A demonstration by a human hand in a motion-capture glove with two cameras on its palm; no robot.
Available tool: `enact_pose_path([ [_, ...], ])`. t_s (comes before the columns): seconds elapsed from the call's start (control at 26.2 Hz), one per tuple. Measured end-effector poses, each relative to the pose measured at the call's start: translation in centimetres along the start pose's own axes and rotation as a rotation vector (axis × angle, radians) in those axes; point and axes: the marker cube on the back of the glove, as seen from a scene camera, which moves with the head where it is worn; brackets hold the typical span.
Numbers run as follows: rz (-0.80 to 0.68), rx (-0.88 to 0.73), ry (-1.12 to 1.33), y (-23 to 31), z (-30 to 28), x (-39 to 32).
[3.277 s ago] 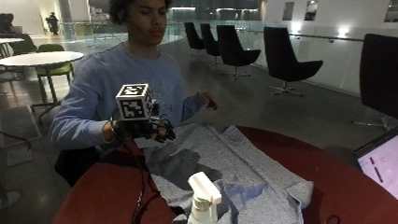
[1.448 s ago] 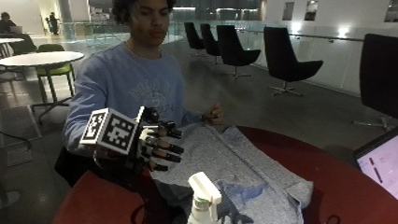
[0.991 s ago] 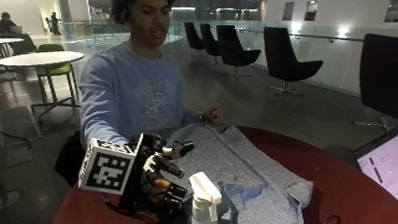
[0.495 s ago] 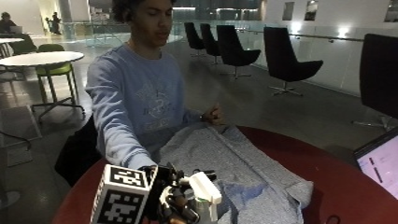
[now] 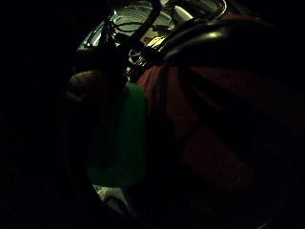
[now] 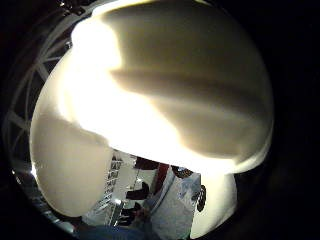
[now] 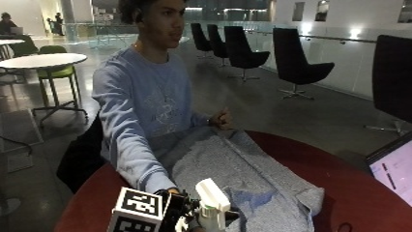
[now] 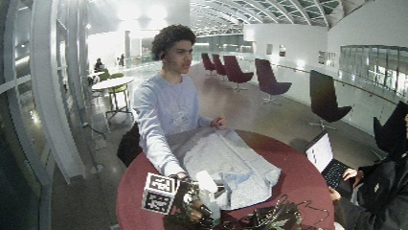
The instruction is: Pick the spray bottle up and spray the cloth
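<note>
A spray bottle point(image 7: 212, 199) with a white trigger head stands at the near edge of the round red table point(image 7: 289, 154). My gloved right hand point(image 7: 183, 212) wraps its fingers around the bottle's neck just below the head. The white head point(image 6: 150, 85) fills the thumb side palm view. The bottle's green body point(image 5: 119, 138) shows in the little finger side palm view. A grey cloth point(image 7: 238, 171) lies spread across the table just beyond the bottle. The bare left hand point(image 7: 222, 118) rests at the cloth's far edge. In the wide outside view the bottle point(image 8: 205, 184) stands beside the cloth point(image 8: 223, 160).
An open laptop point(image 7: 392, 166) sits at the table's right side. A tangle of cables point(image 8: 271, 219) lies on the near part of the table, right of the bottle. Chairs and other tables stand well behind the person.
The gloved hand has come down from above the cloth's left side to the bottle at the near edge and has closed around its neck. The cloth and the bare hand stay put.
</note>
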Motion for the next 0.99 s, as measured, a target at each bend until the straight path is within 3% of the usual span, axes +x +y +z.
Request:
enact_pose_path([
  [0.46, -0.004, -0.008, -0.097, -0.1, -0.6, -0.7],
  [0.99, -0.175, -0.322, -0.131, 5.0, -6.7, -7.0],
])
